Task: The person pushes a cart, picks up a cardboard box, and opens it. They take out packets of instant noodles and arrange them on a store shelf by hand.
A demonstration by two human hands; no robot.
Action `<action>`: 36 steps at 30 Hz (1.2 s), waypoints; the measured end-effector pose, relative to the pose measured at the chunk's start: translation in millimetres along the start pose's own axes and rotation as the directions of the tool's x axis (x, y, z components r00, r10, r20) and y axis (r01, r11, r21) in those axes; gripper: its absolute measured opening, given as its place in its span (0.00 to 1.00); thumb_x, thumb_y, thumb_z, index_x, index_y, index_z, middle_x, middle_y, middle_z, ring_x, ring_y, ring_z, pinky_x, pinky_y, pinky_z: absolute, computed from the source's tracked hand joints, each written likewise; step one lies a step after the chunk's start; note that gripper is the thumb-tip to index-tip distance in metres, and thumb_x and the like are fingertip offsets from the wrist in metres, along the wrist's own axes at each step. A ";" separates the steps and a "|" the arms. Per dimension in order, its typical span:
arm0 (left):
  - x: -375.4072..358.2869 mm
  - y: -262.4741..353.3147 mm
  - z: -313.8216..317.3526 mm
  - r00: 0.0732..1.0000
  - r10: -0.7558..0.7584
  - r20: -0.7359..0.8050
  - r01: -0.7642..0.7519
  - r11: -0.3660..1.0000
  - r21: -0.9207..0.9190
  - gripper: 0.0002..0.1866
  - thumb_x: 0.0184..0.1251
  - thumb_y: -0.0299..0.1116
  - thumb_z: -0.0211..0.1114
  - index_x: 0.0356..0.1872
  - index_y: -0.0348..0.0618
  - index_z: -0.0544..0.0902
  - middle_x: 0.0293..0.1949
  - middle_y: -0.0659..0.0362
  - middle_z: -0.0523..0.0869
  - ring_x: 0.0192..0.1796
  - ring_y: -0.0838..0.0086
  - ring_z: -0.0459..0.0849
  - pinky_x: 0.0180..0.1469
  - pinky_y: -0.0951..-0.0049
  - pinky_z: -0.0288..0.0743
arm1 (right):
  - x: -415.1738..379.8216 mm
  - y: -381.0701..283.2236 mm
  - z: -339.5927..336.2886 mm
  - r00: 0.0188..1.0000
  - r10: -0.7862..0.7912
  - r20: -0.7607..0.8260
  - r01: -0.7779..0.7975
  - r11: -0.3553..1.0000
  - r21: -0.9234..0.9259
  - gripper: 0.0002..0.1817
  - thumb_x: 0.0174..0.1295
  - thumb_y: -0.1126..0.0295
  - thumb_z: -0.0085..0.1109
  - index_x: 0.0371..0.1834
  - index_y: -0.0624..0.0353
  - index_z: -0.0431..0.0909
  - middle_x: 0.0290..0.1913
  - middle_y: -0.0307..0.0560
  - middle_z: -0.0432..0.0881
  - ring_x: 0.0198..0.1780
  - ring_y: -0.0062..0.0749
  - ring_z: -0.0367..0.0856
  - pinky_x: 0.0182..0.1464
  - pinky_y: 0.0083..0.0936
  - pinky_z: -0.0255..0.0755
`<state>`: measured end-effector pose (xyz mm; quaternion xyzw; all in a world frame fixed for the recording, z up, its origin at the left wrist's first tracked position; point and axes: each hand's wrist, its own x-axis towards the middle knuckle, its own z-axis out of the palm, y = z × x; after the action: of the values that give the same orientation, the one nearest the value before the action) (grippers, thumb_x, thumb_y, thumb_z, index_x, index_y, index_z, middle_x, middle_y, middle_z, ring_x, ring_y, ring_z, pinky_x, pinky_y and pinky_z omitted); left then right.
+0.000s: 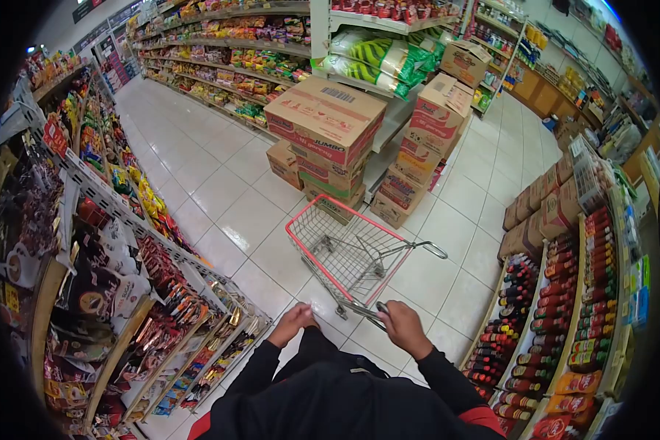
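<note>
A wire shopping cart with a red rim stands on the tiled floor in front of me, angled to the right. My right hand is closed around the dark end of its handle. Off the cart, a little to the left of that handle, my left hand is held low before my body with its fingers curled in. I see nothing between those fingers. The floor shows through the cart's wire mesh.
Beyond the cart are stacked cartons and a second carton stack. Shelves of hanging packets run close on my left. Bottles of sauce line the right-hand shelves. White floor tiles lead away on both sides.
</note>
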<state>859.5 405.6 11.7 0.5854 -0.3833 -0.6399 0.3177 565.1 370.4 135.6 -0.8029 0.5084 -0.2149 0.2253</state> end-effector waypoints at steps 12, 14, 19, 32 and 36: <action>84.4 172.3 -37.6 0.908 0.416 -0.057 -0.419 0.891 -0.174 0.28 0.64 0.30 0.62 0.64 0.41 0.64 0.54 0.59 0.73 0.55 0.75 0.71 0.59 0.71 0.66 | 218.6 -62.2 85.5 0.967 -0.206 0.153 0.151 0.938 0.312 0.18 0.59 0.71 0.53 0.52 0.65 0.67 0.45 0.56 0.75 0.47 0.51 0.77 0.46 0.39 0.73; 105.0 177.4 -62.7 0.887 0.433 -0.160 -0.448 0.891 -0.073 0.26 0.62 0.33 0.65 0.61 0.41 0.67 0.48 0.61 0.72 0.48 0.78 0.70 0.51 0.76 0.66 | 259.1 -73.0 87.7 0.926 -0.247 0.285 0.170 0.948 0.269 0.20 0.58 0.69 0.54 0.53 0.65 0.67 0.48 0.56 0.74 0.49 0.51 0.76 0.49 0.38 0.73; 154.5 180.2 -123.8 0.771 0.419 -0.480 -0.482 0.876 -0.010 0.14 0.58 0.18 0.56 0.44 0.45 0.72 0.36 0.65 0.67 0.38 0.84 0.67 0.39 0.84 0.65 | 313.7 -62.1 97.0 0.794 -0.492 0.356 0.290 0.822 0.490 0.30 0.58 0.58 0.62 0.61 0.60 0.66 0.56 0.54 0.73 0.56 0.49 0.75 0.58 0.33 0.68; 214.8 210.9 -323.9 0.481 0.389 -0.786 -0.554 0.829 0.072 0.13 0.51 0.13 0.55 0.36 0.41 0.72 0.34 0.62 0.74 0.37 0.79 0.74 0.41 0.81 0.70 | 453.8 168.3 63.4 0.787 0.572 -0.233 -0.246 0.636 0.732 0.16 0.64 0.67 0.57 0.53 0.59 0.73 0.42 0.39 0.77 0.41 0.21 0.75 0.40 0.19 0.72; 229.7 237.6 -361.4 0.279 0.479 -0.832 -0.317 0.864 0.391 0.05 0.60 0.20 0.61 0.37 0.32 0.77 0.35 0.59 0.81 0.40 0.77 0.79 0.48 0.77 0.73 | 521.4 211.3 55.1 0.663 0.745 -0.077 -0.402 0.440 0.803 0.25 0.64 0.56 0.57 0.60 0.57 0.67 0.45 0.40 0.73 0.45 0.25 0.73 0.44 0.25 0.72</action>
<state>1182.3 46.4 93.0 0.7433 -0.3257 -0.0821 0.5786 648.4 -178.5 29.0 -0.3454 0.6610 -0.4731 0.4690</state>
